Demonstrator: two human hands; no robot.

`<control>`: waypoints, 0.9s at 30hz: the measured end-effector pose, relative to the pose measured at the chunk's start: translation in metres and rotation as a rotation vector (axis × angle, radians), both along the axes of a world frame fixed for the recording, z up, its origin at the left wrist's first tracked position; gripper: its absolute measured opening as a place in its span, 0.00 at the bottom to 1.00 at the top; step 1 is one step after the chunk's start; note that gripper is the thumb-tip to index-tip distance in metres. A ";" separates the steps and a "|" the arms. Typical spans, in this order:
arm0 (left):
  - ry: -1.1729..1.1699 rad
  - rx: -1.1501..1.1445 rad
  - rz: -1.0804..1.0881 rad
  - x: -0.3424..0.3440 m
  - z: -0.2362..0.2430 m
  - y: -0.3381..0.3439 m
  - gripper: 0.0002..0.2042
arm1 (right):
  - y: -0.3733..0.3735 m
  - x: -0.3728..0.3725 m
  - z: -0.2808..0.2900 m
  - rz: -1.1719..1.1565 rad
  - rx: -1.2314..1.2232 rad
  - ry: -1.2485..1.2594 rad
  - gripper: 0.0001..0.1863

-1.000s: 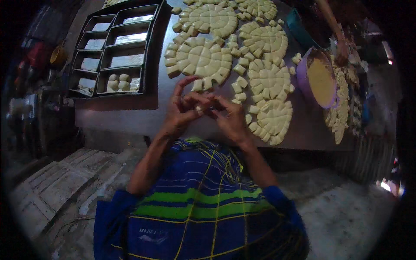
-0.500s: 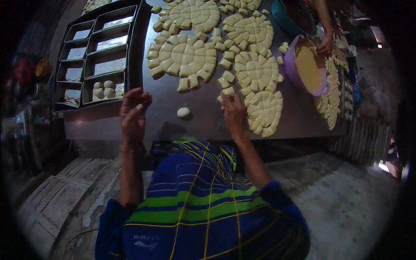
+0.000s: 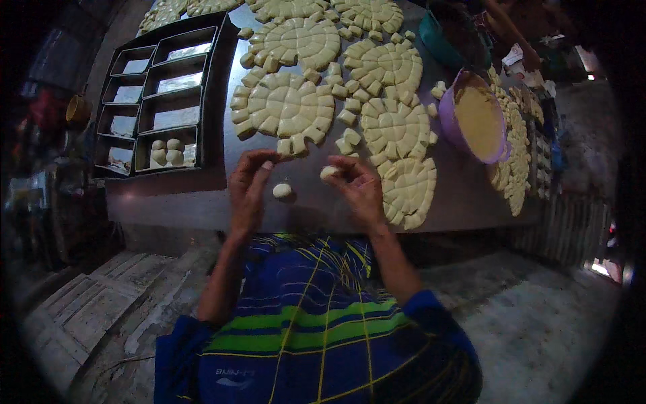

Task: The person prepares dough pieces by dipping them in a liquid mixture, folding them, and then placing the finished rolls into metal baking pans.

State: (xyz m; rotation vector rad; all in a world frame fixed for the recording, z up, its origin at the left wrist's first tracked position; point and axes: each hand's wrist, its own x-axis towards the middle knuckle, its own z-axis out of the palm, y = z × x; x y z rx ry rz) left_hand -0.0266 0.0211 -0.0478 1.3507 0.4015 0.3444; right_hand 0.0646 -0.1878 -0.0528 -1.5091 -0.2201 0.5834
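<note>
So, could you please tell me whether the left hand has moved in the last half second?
Yes, the left hand has moved right, away from the black divided tray.

Beyond the purple tub, the teal basin was too dark inside for me to make out. Left of the tub, the right hand partly hid a dough piece; farther back, a dough slab was cut off above.

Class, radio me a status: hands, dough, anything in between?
Right hand pinching dough piece. Left hand open, no dough seen in it. Between them, on table: round dough ball, nearer left hand.
</note>
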 end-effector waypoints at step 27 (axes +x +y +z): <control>0.019 -0.012 -0.529 0.093 0.015 -0.124 0.18 | -0.142 0.248 0.096 -0.192 0.237 -0.228 0.28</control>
